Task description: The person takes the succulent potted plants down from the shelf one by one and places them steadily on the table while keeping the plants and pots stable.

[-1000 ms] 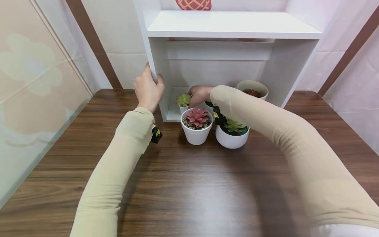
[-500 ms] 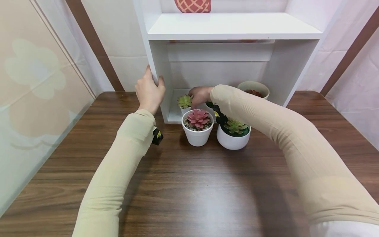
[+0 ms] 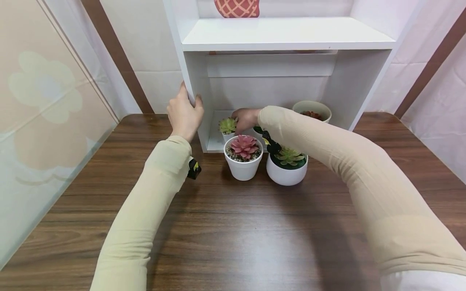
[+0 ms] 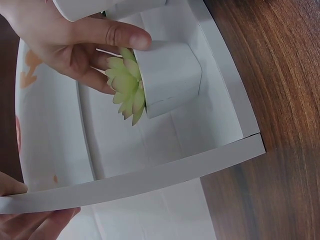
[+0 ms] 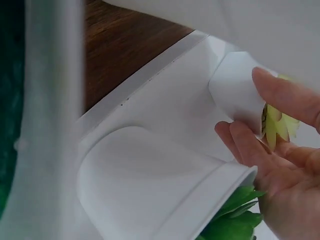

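My left hand (image 3: 185, 115) grips the front edge of the white shelf's left side panel (image 4: 135, 180), thumb inside and fingers outside. Inside the lower compartment, my right hand (image 3: 246, 119) holds a small potted succulent (image 3: 227, 126) at its rim. The right wrist view has the thumb on one side of its faceted white pot (image 5: 237, 87) and fingertips on the other. This pot stands near the compartment's left wall, its pale green leaves close to my fingers. Beside the right hand is a white pot with dark green leaves (image 5: 145, 185), mostly hidden by the forearm in the head view.
In front of the shelf stand a pink succulent in a white pot (image 3: 243, 167) and a green succulent in a round white pot (image 3: 287, 173). A beige pot (image 3: 313, 107) with a reddish plant is at the compartment's right. The middle shelf board (image 3: 287, 46) spans above my right hand.
The scene sits slightly lower in the head view than a second ago. Both hands keep their grips, and the pots stay where they were.
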A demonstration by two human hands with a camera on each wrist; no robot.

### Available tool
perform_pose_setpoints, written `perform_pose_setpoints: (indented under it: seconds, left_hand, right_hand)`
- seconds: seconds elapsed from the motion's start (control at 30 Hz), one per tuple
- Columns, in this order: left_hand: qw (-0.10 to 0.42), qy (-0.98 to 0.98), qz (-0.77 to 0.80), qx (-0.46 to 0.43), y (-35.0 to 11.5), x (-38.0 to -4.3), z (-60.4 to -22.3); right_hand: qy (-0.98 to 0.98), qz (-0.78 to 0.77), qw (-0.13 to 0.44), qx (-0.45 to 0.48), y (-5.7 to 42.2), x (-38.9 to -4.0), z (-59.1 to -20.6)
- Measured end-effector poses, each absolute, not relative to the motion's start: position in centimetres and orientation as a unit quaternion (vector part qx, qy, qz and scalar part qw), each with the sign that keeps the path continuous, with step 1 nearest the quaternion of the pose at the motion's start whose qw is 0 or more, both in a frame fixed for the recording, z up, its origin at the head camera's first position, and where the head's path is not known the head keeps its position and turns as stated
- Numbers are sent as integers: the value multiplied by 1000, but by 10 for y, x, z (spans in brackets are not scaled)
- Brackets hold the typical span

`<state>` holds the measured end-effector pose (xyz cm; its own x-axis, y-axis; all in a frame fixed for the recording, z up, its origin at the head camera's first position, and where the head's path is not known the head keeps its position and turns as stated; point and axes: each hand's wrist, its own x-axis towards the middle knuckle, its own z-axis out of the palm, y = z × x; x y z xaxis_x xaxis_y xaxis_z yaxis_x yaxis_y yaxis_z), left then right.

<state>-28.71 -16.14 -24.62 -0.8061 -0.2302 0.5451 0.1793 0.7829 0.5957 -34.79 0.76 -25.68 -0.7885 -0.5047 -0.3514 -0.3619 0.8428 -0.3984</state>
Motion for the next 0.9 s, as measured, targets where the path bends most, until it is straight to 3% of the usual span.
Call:
perform_pose_setpoints:
  seconds: [0.33,0.9]
  left_hand:
    - [315,-891,-326,8,-161,-287,-248]
    - [316,-893,-321,10,-162,-288,-248]
  right_hand:
    - [936,-126,193,-265,11,-349,-261]
    - [937,-120,187,-271,17,-349,-250]
